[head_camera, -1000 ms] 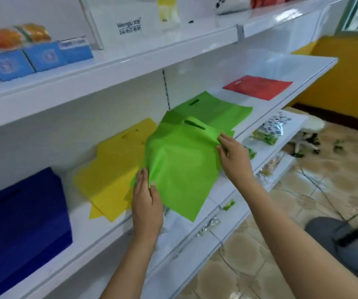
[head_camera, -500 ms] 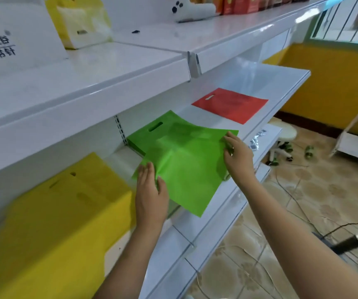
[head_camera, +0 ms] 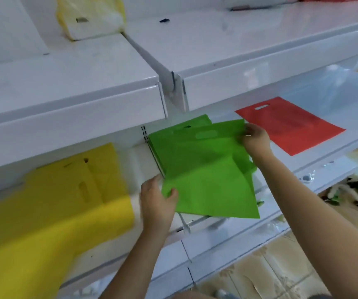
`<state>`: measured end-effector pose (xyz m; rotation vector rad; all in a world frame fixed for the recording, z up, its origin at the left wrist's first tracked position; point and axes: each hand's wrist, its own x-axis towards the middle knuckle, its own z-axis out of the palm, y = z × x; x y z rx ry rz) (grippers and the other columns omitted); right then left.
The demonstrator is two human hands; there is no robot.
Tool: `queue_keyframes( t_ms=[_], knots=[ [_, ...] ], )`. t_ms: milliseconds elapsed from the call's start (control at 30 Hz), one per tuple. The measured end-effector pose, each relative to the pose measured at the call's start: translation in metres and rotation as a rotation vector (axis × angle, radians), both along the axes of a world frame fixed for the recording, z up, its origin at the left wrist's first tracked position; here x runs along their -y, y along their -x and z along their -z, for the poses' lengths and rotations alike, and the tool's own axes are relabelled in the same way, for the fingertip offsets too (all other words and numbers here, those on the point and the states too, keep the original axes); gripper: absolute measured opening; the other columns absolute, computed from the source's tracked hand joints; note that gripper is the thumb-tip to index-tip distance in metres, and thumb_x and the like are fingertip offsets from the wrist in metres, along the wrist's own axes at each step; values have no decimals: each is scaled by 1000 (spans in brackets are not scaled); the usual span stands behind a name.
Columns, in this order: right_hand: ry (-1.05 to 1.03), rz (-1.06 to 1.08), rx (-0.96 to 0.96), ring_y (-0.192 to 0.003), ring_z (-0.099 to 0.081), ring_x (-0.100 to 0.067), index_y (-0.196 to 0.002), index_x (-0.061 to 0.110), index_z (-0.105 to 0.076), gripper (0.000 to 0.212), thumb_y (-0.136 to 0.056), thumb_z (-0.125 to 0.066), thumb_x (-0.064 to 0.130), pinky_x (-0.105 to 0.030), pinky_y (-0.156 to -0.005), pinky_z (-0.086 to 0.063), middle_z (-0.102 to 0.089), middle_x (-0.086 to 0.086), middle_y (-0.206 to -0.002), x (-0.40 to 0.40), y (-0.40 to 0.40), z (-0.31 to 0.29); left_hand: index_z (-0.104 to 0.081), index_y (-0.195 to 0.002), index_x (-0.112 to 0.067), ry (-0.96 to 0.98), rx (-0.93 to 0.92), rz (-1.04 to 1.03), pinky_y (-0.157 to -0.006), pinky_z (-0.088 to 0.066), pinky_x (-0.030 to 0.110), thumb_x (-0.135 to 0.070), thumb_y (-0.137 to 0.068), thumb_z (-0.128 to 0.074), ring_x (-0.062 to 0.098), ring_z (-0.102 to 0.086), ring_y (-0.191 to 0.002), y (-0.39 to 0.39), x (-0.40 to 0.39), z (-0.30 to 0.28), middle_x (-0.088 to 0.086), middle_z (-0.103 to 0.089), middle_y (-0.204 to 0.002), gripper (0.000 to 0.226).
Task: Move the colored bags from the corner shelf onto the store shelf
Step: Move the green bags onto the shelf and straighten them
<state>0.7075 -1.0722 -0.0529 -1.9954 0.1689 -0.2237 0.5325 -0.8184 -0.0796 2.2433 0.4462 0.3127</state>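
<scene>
On the white metal store shelf (head_camera: 316, 152), between a blurred yellow fabric stack (head_camera: 50, 203) and a flat red non-woven bag with a cut-out handle (head_camera: 290, 126), I am laying down a bright green non-woven bag with a cut-out handle (head_camera: 206, 169). It lies askew on top of another green bag (head_camera: 186, 124) already on the board, one corner hanging past the front lip. My left hand (head_camera: 156, 203) pinches its near left corner, thumb on top. My right hand (head_camera: 255, 137) grips the far right edge, fingers curled round the cloth. I judge this the placing step, nearly done. Next I should square the bag over the one beneath, push it back from the lip, then let go with both hands.
</scene>
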Motion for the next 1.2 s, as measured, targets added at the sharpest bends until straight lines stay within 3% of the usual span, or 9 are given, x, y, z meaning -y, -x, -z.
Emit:
queue_keyframes(
  t_ms=[167, 267, 433, 533, 733, 833, 933, 1067, 1200],
  knots=[
    [63, -181, -23, -87, -68, -27, -94, 24, -70, 35, -63, -56, 13, -48, -79, -56, -73, -3, -89, -18, -79, 17, -53, -139, -17, -120, -103, 7, -105, -38, 32, -35, -82, -74, 26, -47, -126, 1, 27, 7, 7, -53, -134, 63],
    [131, -255, -67, -91, -67, -30, -101, 19, -70, 33, -74, -57, 5, -41, -76, -56, -72, -7, -94, -42, -101, 16, -43, -146, -17, -97, -154, 90, -113, -28, 22, -46, -82, -75, 19, -36, -136, 2, 43, 15, 5, -38, -145, 77],
    [454, -341, -230, -120, -51, -38, -142, 9, -37, 66, -84, -66, 18, -42, -95, -47, -51, -19, -134, -55, -121, 17, -35, -152, -14, -125, -222, 71, -120, -22, 27, -48, -85, -71, 20, -22, -147, 0, 68, 20, 4, -13, -162, 84],
    [555, -374, -258, -118, -49, -41, -142, 8, -31, 64, -85, -58, 14, -45, -93, -47, -47, -20, -131, -52, -105, 21, -39, -150, -11, -144, -196, 34, -120, -25, 28, -45, -85, -72, 20, -27, -146, -6, 74, 22, 5, -14, -163, 80],
    [757, -451, -261, -119, -46, -38, -129, 6, -46, 46, -85, -52, 17, -40, -92, -44, -50, -19, -127, -50, -80, 20, -35, -152, -16, -162, -210, 47, -119, -28, 37, -46, -84, -73, 24, -15, -151, -16, 77, 25, 6, -8, -164, 84],
    [864, -405, -258, -130, -36, -40, -142, 8, -35, 59, -88, -53, 25, -44, -102, -36, -33, -18, -147, -64, -72, 9, -25, -156, -21, -128, -209, 83, -122, -21, 32, -54, -83, -72, 20, -7, -153, -14, 72, 16, 5, -1, -165, 93],
    [775, -455, -91, -142, -21, -40, -152, 11, -20, 72, -92, -54, 32, -50, -114, -27, -13, -16, -159, -99, -55, 0, -23, -157, -23, -126, -142, 67, -120, -16, 27, -59, -92, -55, 12, -4, -152, -1, 59, -3, 1, -3, -166, 81],
    [587, -657, 90, -144, -22, -34, -153, 13, -18, 70, -96, -49, 40, -50, -115, -27, -17, -10, -160, -186, -10, -1, -36, -152, -20, -135, 13, -79, -118, -30, 31, -48, -100, -49, 13, -26, -147, 34, 17, -19, 0, -27, -161, 60],
    [448, -879, 194, -144, -24, -31, -151, 9, -26, 67, -98, -45, 45, -40, -116, -24, -25, -14, -157, -285, 57, -5, -44, -147, -17, -145, 95, -259, -112, -35, 28, -54, -99, -40, 13, -38, -140, 89, -49, -27, 1, -42, -151, 60]
  ],
)
